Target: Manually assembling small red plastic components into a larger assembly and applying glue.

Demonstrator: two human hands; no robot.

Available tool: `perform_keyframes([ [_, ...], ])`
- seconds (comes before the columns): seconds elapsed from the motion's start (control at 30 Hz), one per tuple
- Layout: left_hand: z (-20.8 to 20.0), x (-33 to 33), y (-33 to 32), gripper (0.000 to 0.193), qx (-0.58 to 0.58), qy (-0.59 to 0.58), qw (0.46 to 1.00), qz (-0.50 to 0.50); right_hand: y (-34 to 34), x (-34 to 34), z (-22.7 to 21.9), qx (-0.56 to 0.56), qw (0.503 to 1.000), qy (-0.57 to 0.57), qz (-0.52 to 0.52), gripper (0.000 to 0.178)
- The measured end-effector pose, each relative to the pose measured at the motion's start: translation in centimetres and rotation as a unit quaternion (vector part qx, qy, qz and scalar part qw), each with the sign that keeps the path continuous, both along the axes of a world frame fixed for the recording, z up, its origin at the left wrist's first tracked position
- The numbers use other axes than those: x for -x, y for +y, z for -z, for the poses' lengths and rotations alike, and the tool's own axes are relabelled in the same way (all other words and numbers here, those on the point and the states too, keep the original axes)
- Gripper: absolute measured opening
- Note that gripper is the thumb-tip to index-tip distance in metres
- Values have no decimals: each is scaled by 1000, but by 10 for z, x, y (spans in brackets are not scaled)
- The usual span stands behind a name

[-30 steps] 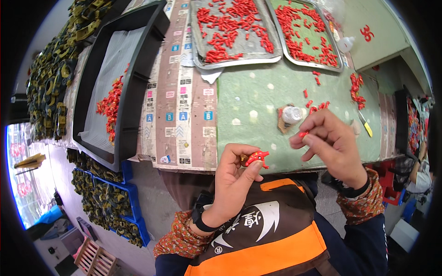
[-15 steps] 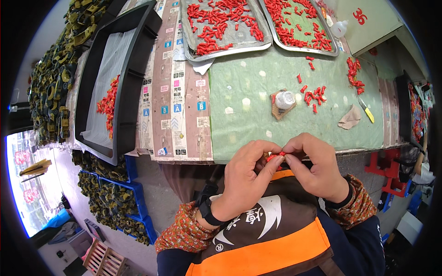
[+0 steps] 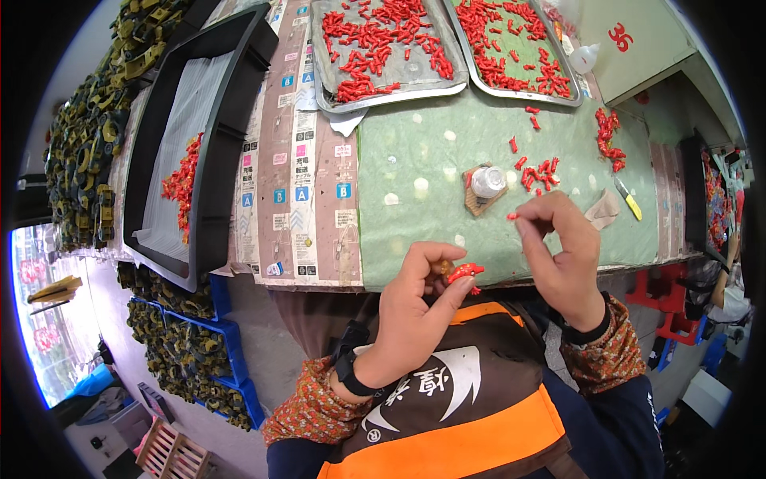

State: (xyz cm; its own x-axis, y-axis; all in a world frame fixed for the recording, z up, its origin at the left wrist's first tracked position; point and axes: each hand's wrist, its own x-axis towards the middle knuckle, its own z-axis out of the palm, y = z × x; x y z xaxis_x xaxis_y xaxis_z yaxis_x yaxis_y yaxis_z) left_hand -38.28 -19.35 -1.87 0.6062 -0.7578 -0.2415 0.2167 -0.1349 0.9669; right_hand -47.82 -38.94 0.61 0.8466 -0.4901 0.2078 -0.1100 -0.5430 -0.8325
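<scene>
Green cloth (image 3: 415,211) spreads over the desk (image 3: 299,275) up to its near edge, leaving open room left of the clear, round container (image 3: 487,182). That space is bounded at the far side by two metal trays, the left one (image 3: 391,101) and the right one (image 3: 531,97), both strewn with slim red parts; well to the left stands a deep black bin (image 3: 214,191) with more red pieces inside. The hands are apart: the left hand (image 3: 419,295), by the near edge, pinches a glossy, rounded red figure (image 3: 463,273) between thumb and curled fingers, while the right hand (image 3: 562,251), wrist bent inward, grips a small red piece (image 3: 512,216) at its fingertips. Ridged brown cardboard (image 3: 476,209) lies under the container. Loose red parts (image 3: 541,174) sit just beyond the right hand, near a crumpled beige scrap (image 3: 602,210) and a yellow-handled knife (image 3: 630,205).
</scene>
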Motion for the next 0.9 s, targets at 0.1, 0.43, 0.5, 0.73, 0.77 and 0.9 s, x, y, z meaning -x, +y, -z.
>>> perform_keyframes([
  [0.1,8,-3,6,32,19,53,998,11,-15,-13,8,194,980,-43,27,19],
  [0.43,13,-8,16,23,65,255,965,-19,-23,-28,19,334,943,-17,-3,24],
  [0.5,14,-9,16,24,70,260,963,-23,-23,-29,20,348,937,-12,-5,27],
  [0.73,17,-10,16,25,89,277,956,-33,-23,-31,20,360,933,-9,-12,27],
  [0.77,18,-10,17,25,94,273,957,-34,-24,-31,20,352,936,-14,-12,27],
  [0.9,13,-11,17,26,81,263,961,-38,-23,-30,14,348,937,-25,1,25],
])
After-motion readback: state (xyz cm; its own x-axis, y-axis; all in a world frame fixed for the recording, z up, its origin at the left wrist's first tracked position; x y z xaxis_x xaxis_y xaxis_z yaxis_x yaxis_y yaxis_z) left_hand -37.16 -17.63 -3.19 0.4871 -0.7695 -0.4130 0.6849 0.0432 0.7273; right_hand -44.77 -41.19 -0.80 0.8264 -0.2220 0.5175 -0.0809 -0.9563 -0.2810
